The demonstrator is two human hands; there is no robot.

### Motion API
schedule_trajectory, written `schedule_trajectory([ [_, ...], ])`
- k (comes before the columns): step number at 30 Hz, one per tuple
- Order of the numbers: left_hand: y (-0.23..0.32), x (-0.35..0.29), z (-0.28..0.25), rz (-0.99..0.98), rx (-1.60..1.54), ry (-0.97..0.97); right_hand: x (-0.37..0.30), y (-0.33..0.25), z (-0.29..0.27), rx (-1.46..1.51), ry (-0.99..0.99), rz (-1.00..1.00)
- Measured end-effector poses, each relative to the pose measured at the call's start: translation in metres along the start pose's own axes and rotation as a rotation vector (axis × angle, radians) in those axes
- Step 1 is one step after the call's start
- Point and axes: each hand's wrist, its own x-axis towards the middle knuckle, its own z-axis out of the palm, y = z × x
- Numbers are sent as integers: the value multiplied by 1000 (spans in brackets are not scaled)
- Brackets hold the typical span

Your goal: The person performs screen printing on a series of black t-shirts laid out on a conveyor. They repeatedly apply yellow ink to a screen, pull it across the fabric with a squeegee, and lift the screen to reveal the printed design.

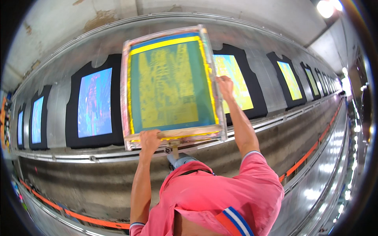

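Note:
A screen printing frame (172, 84), with blue-green mesh, a yellow stencil image and yellow tape inside its edges, is in front of me over the long table. My left hand (150, 141) is closed on its near edge, left of the middle, where a pale wooden bar (191, 131) runs across. My right hand (225, 85) grips the frame's right side, fingers curled round it. The frame partly covers a black shirt piece with a yellow and light-blue print (243, 90) on the right. To the left lies a black shirt piece with a blue and pink print (95, 104).
More printed black shirt pieces (289, 80) lie in a row along the metal table (57, 114) both ways. A metal rail (271, 124) edges its near side. Behind me, an orange strip (311, 151) runs beside another long table (315, 192). A wall (130, 10) stands beyond.

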Motion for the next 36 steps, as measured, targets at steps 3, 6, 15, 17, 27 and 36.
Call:
schedule_trajectory([
  [3, -33, -8, -8, 13, 103, 101, -8, -20, 40, 39, -83, -26],
  [6, -55, -12, -44, -52, 141, 55, -28, -40, 89, 31, -121, 49],
  [15, -68, -9, -40, -119, 184, -51, -51, -19, 124, 218, -216, 224],
  [17, -66, -6, -36, -147, 190, -134, -49, -10, 126, 259, -183, 208],
  [27, -38, 13, -50, -36, 197, -246, -43, -18, 125, 187, -134, 231],
  [36, -39, 22, -58, -101, 266, -312, -46, -23, 130, 163, -123, 254],
])
